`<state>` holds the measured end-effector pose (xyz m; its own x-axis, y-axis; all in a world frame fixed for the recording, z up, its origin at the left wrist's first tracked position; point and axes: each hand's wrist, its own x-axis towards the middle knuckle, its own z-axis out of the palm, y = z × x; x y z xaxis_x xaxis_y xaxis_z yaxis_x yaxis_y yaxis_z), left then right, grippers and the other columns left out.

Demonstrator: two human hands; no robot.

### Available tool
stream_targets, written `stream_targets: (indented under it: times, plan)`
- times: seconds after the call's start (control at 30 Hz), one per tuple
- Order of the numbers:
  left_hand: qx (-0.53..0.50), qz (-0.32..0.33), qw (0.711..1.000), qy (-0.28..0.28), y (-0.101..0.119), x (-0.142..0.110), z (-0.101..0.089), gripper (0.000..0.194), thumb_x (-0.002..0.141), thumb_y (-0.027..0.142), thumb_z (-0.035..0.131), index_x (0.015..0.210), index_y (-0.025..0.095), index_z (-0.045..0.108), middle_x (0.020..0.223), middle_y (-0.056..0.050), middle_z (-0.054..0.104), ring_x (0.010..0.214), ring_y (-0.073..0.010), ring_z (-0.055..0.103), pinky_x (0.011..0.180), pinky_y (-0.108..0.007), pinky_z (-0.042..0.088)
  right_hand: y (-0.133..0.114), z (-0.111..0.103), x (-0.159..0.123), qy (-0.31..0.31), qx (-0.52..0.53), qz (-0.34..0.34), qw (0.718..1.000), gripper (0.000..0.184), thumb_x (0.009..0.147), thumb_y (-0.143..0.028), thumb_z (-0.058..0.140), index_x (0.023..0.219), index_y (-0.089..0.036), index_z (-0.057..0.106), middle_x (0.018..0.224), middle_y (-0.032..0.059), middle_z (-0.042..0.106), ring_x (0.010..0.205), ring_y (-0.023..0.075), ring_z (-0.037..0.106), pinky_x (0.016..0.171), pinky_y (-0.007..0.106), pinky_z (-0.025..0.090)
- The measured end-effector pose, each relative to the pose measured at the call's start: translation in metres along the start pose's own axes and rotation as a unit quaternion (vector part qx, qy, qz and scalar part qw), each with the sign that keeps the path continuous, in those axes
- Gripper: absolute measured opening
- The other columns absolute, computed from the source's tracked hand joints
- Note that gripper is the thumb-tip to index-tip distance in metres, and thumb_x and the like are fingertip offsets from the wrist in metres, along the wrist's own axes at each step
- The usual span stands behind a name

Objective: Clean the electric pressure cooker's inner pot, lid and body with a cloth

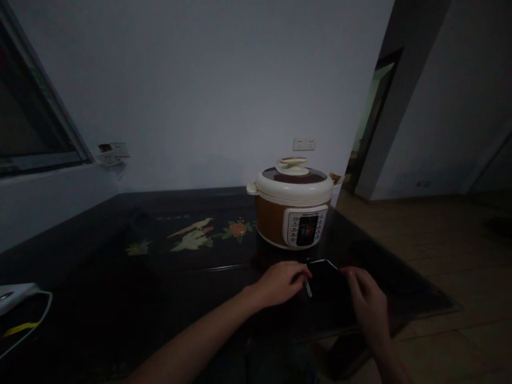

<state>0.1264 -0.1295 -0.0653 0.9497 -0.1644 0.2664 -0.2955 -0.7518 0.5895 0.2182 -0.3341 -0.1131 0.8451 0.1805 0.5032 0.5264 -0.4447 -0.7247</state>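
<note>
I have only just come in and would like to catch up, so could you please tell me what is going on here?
A person's left hand and right hand are at a thin white strip or cord, fingertips closed on it, low over the dark table. Just beyond them stands an electric cooker with its lid on, its control panel facing the person. Neither hand touches the cooker. It is too dim to tell exactly what the strip is.

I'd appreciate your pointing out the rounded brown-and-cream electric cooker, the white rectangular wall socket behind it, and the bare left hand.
Brown-and-cream electric cooker [270, 217]: head view, brown side wall.
White wall socket [299, 144]: head view, left half.
Bare left hand [279, 284]: head view, back of hand.
</note>
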Motion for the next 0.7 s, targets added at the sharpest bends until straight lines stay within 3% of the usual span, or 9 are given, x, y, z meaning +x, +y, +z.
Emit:
stream_targets:
  times: [0.1, 0.2, 0.27, 0.4, 0.5, 0.6, 0.7]
  plan:
    - [0.047, -0.052, 0.997, 0.023, 0.007, 0.026, 0.022, 0.032, 0.084, 0.017, 0.046, 0.112, 0.019, 0.061, 0.111, -0.012, 0.064, 0.104, -0.0269, 0.058, 0.091, -0.040, 0.044, 0.017, 0.017, 0.024, -0.026, -0.084, -0.029, 0.996, 0.038, 0.085, -0.042, 0.040, 0.103, -0.017, 0.063, 0.107, 0.0139, 0.063, 0.100, 0.0283, 0.058, 0.088, 0.042, 0.044]
    - [0.085, -0.134, 0.986, 0.051, 0.004, 0.044, 0.039, 0.037, 0.081, 0.022, 0.051, 0.114, 0.007, 0.057, 0.121, -0.027, 0.053, 0.114, -0.0415, 0.048, 0.093, -0.058, 0.037, 0.024, 0.030, 0.031, -0.046, -0.138, -0.022, 0.989, 0.042, 0.083, -0.043, 0.039, 0.099, -0.014, 0.066, 0.103, 0.0194, 0.063, 0.095, 0.0352, 0.058, 0.081, 0.049, 0.043]
    - [0.088, -0.164, 0.981, 0.049, 0.002, 0.049, 0.046, 0.038, 0.079, 0.024, 0.057, 0.111, 0.005, 0.057, 0.121, -0.029, 0.051, 0.116, -0.0437, 0.045, 0.093, -0.060, 0.035, 0.028, 0.033, 0.030, -0.058, -0.158, -0.021, 0.986, 0.043, 0.083, -0.044, 0.037, 0.095, -0.014, 0.067, 0.098, 0.0203, 0.063, 0.090, 0.0363, 0.058, 0.078, 0.050, 0.044]
    - [0.051, -0.165, 0.985, 0.025, 0.002, 0.045, 0.049, 0.032, 0.077, 0.022, 0.059, 0.107, 0.012, 0.057, 0.117, -0.023, 0.054, 0.113, -0.0367, 0.048, 0.094, -0.050, 0.038, 0.036, 0.033, 0.029, -0.094, -0.141, -0.032, 0.985, 0.042, 0.083, -0.044, 0.036, 0.100, -0.018, 0.064, 0.099, 0.0141, 0.065, 0.093, 0.0303, 0.061, 0.081, 0.042, 0.046]
    - [-0.009, -0.170, 0.985, 0.020, -0.001, 0.039, 0.046, 0.034, 0.074, 0.014, 0.057, 0.108, 0.015, 0.054, 0.111, -0.015, 0.058, 0.101, -0.0268, 0.054, 0.086, -0.039, 0.043, 0.040, 0.031, 0.032, -0.122, -0.109, -0.026, 0.986, 0.044, 0.082, -0.050, 0.037, 0.100, -0.019, 0.063, 0.104, 0.0116, 0.065, 0.096, 0.0279, 0.062, 0.083, 0.039, 0.047]
    - [-0.084, -0.175, 0.981, 0.026, -0.009, 0.029, 0.034, 0.042, 0.071, 0.013, 0.060, 0.112, 0.018, 0.051, 0.098, -0.005, 0.061, 0.085, -0.0178, 0.057, 0.074, -0.029, 0.045, 0.042, 0.030, 0.035, -0.132, -0.087, 0.001, 0.988, 0.048, 0.080, -0.055, 0.037, 0.097, -0.019, 0.064, 0.106, 0.0121, 0.066, 0.097, 0.0283, 0.063, 0.083, 0.039, 0.047]
    - [-0.149, -0.172, 0.973, 0.038, -0.024, 0.004, 0.009, 0.045, 0.071, 0.018, 0.065, 0.114, 0.019, 0.052, 0.095, -0.001, 0.061, 0.083, -0.0147, 0.056, 0.072, -0.025, 0.045, 0.044, 0.031, 0.037, -0.125, -0.084, 0.015, 0.989, 0.052, 0.078, -0.058, 0.036, 0.096, -0.019, 0.066, 0.107, 0.0130, 0.066, 0.096, 0.0299, 0.064, 0.081, 0.040, 0.049]
